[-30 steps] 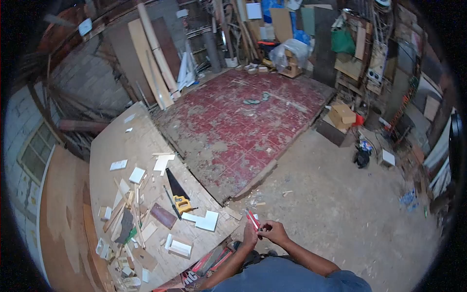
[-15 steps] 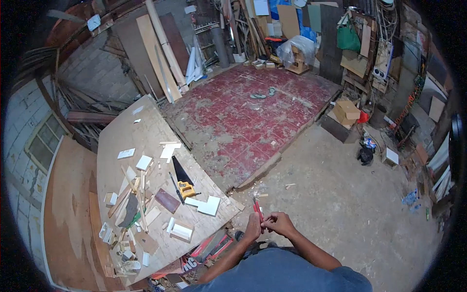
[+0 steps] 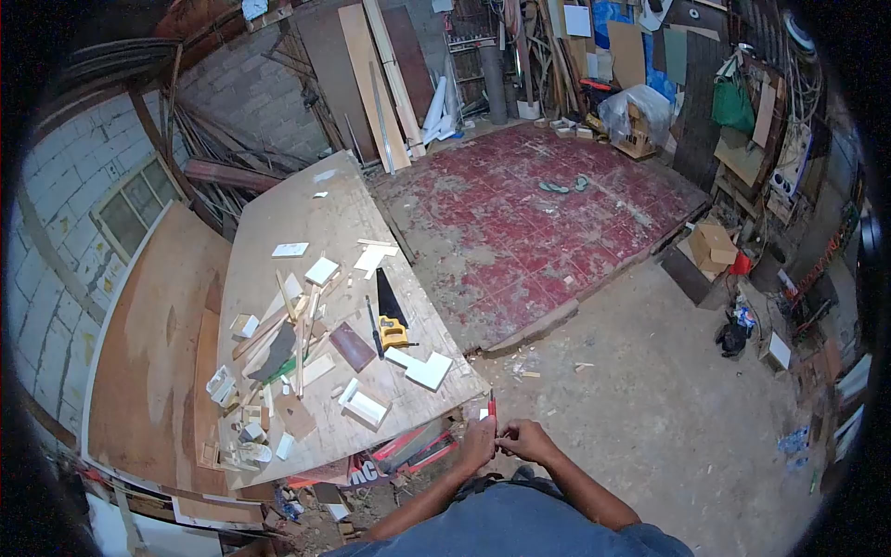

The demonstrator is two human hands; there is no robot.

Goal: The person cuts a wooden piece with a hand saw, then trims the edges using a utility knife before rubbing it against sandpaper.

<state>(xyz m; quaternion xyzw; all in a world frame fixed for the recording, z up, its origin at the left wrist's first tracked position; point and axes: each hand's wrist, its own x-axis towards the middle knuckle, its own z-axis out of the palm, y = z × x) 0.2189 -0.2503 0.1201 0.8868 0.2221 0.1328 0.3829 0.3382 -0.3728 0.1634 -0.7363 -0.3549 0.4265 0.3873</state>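
Observation:
In front of my body, my left hand is closed around a slim red tool with a dark tip that points away from me. Its exact kind is too small to tell. A bit of white shows beside it, above the left fingers. My right hand is pinched close against the left one, near the tool's lower end. Whatever lies between its fingertips is hidden. Left of both hands is the corner of a plywood table. On it lie a handsaw with a yellow handle and a white paddle-shaped piece.
Wood strips, a brown rectangular piece and a white-lined small tray lie on the table. Ahead is a raised red tiled floor with sandals. A cardboard box sits to the right.
My view has turned left and downward, so the table appears farther right. The red tool shows less of its length and stands straighter. Both hands stay close together.

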